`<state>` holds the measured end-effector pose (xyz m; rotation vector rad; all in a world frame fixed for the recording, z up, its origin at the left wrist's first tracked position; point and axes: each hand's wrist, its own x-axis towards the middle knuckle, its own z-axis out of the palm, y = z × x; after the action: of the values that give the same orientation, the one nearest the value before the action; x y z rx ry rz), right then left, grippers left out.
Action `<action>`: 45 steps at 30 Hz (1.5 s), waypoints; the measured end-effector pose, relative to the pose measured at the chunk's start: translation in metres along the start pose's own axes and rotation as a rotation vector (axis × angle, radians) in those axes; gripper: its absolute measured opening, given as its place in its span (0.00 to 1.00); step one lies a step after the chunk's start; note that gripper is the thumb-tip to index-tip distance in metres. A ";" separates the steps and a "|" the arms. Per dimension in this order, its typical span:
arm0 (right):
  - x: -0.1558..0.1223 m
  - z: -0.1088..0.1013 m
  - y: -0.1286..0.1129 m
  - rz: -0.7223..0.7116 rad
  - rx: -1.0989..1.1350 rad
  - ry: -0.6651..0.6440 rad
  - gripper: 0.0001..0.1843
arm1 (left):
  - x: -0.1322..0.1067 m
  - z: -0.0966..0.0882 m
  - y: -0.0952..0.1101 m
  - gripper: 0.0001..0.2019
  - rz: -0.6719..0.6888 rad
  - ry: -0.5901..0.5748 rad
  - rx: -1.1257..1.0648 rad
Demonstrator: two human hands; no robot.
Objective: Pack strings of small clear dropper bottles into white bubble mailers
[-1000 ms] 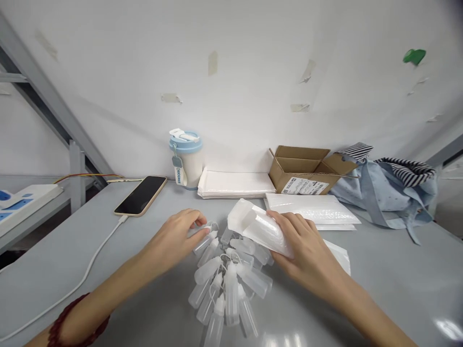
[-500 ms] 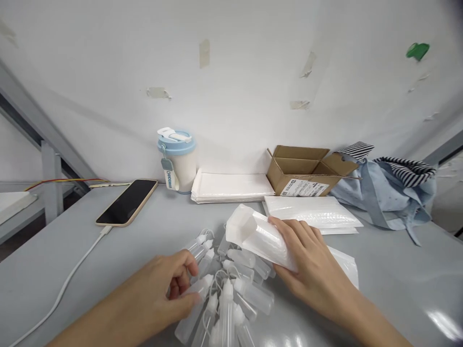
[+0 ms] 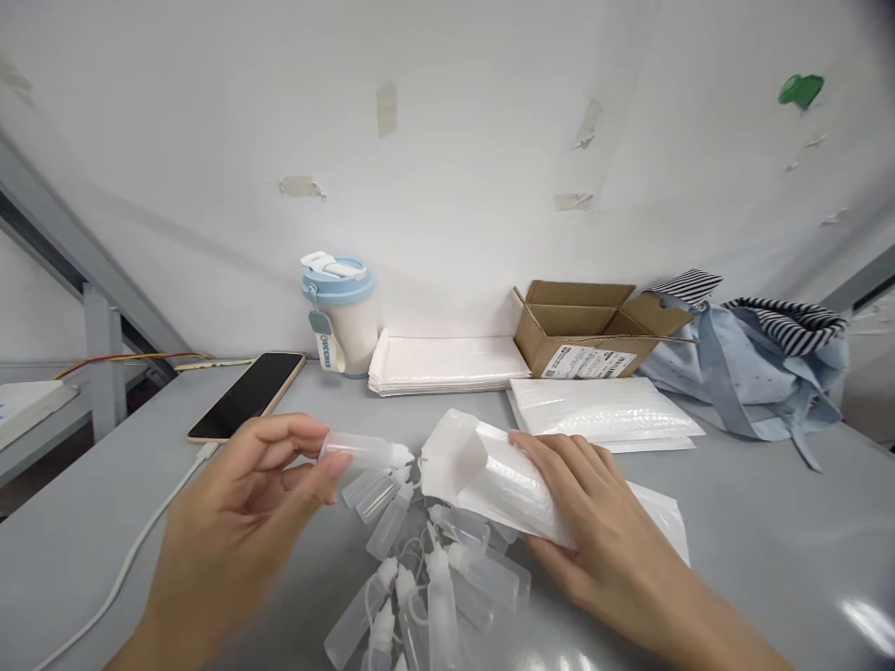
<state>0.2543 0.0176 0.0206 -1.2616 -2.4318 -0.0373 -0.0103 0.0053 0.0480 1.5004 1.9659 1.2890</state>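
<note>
Between the thumb and fingers of my left hand (image 3: 241, 508) is a small translucent squeeze bottle (image 3: 367, 451), lying almost level with its white cap pointing right. The cap is close to the open mouth of a white padded envelope (image 3: 514, 480). My right hand (image 3: 594, 522) is closed around that envelope and squeezes it so its mouth gapes to the left. Below both hands, several more squeeze bottles (image 3: 442, 596) with white capped tips and thin loops lie in a loose heap on the grey table (image 3: 244, 615). Whatever the envelope contains is hidden.
A stack of white envelopes (image 3: 447, 362) lies along the wall, with more padded envelopes (image 3: 601, 410) to its right. Behind are an open cardboard box (image 3: 587, 335), a blue cloth bag (image 3: 748, 373) and a lidded cup (image 3: 350, 321). A phone (image 3: 248, 396) with a charging cable (image 3: 132, 554) is at left.
My left hand has lifted one squeeze bottle from the heap and turned it level toward the envelope mouth. My right hand keeps its hold, and the envelope mouth has dropped slightly left.
</note>
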 end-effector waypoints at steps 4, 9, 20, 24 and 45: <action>-0.001 0.000 -0.004 -0.020 -0.009 0.008 0.36 | -0.009 0.005 -0.003 0.16 0.046 0.091 -0.078; -0.003 0.001 -0.008 -0.053 -0.002 0.008 0.37 | -0.015 0.012 -0.005 0.14 0.056 0.115 -0.114; -0.002 0.001 -0.012 -0.102 -0.018 0.011 0.37 | -0.004 0.024 -0.009 0.16 -0.162 -0.380 -0.342; -0.004 0.001 -0.012 -0.130 -0.034 0.019 0.36 | 0.002 0.024 -0.008 0.14 -0.338 -0.497 -0.544; -0.002 0.003 -0.013 -0.124 -0.025 0.073 0.33 | -0.026 0.034 -0.015 0.10 0.177 -0.308 -0.220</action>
<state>0.2438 0.0089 0.0192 -1.0988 -2.4500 -0.1467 0.0157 -0.0037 0.0122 1.6747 1.4783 1.2115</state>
